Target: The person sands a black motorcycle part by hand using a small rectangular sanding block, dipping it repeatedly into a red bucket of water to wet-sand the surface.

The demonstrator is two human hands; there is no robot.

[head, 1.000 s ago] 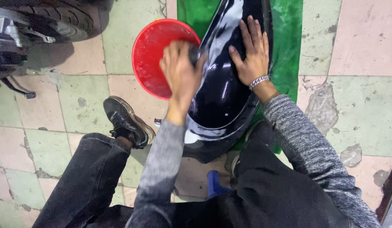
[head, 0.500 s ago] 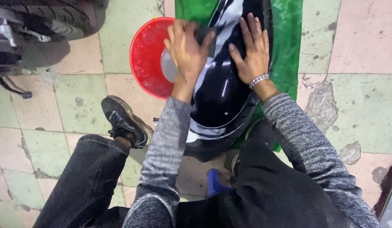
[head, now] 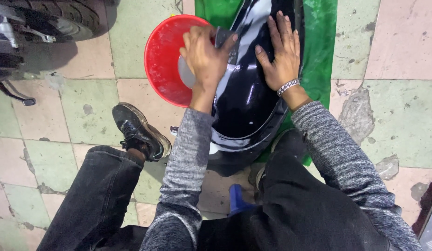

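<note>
Mudguard, the glossy black curved body panel, is what both hands work on. It lies on a green sheet spread over the tiled floor, running from the top edge of the view down toward my knees, and its near end sits between my legs.

My left hand has moved in the last second. Before, it was lower on the left flank of the panel, with its wrist over the edge of the red basin; now it has travelled up and a little inward, close to the upper part of the panel. Its fingers are closed around a small dark grey piece, which looks like an abrasive sheet or pad, and press it against the black surface. I judge that the rubbing stroke is going forward along the left side, so the surface there is being worked in passes and the job is in the middle, not at the end.

My right hand has almost not changed place. It lies flat on the right side of the panel with the fingers spread wide, holding nothing, only keeping the panel steady; a silver bracelet is at the wrist.

The red basin stands on the floor just beside the panel's left edge, partly under my left hand. A black shoe rests on the tiles at lower left, and a motorcycle tyre shows at the top left corner.
</note>
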